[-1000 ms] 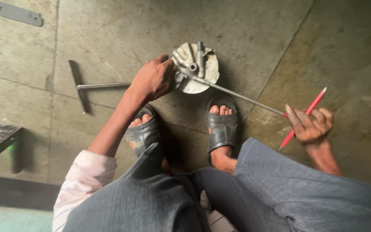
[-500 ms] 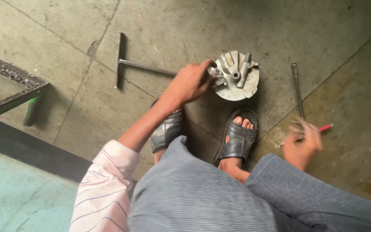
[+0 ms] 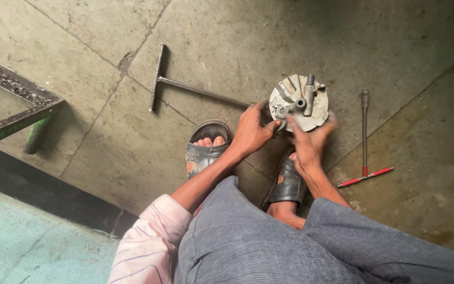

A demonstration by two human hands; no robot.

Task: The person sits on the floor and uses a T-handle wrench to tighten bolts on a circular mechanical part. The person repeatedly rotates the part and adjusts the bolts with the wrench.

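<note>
Fingers (image 3: 267, 108) of the left hand (image 3: 250, 131) curl onto the near-left edge of a round metal plate (image 3: 299, 108), grasping it at the rim; fingers (image 3: 292, 125) of the right hand (image 3: 307, 144) press up against the plate's near-lower edge, closed on it from below. The plate stands on the concrete floor (image 3: 227, 47), just ahead of both hands and directly beyond the person's two sandalled feet, its ribbed face with short stubs turned up toward the camera. Being round, it has no long axis; it lies straight forward of the fingers, and the two hands are about equally near, one at each side of its lower rim.

Outward from the plate: a T-handled bar (image 3: 185, 84) lies on the floor to the left, its shaft pointing at the left hand and its end hidden behind that hand. To the right, well apart from the right hand, a slim metal rod (image 3: 364, 131) lies pointing away from the person, with a red pen (image 3: 364, 178) just touching its near end. A metal frame (image 3: 17, 105) crosses the far left.

Compared with half a second earlier, the right hand no longer holds the red pen out to the side; pen and rod lie on the floor, and that hand has joined the left at the plate.
</note>
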